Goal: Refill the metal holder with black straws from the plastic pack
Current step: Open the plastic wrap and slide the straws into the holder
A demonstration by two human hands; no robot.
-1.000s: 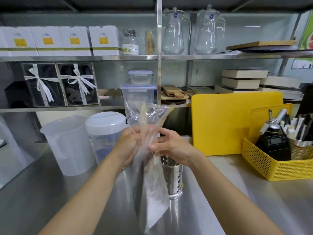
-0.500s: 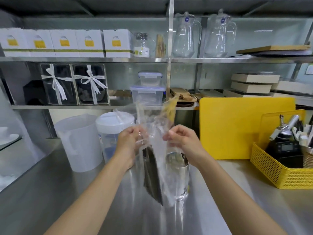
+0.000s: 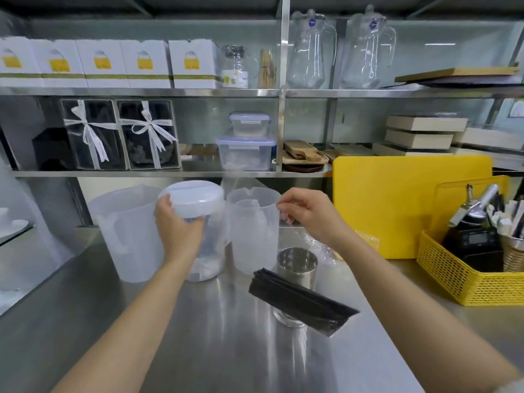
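Observation:
A bundle of black straws (image 3: 300,303) lies tilted across the front of the metal holder (image 3: 297,263) on the steel counter, and neither hand touches it. The holder stands upright and looks empty inside. My right hand (image 3: 307,215) is raised above and behind the holder with its fingertips pinched. Crinkled clear film of the plastic pack (image 3: 319,245) hangs under its wrist. My left hand (image 3: 177,226) is up at the left with curled fingers, in front of a white-lidded jar (image 3: 192,198). Whether it holds any film is unclear.
A translucent jug (image 3: 252,234) stands between my hands and a bigger one (image 3: 124,231) at the left. A yellow cutting board (image 3: 408,202) leans at the back right. A yellow basket (image 3: 465,282) of tools sits on the right. Stocked shelves (image 3: 141,173) run above the counter.
My hands have pulled apart and risen. The black straws have left the pack that I held between them and now lie loose in front of the holder.

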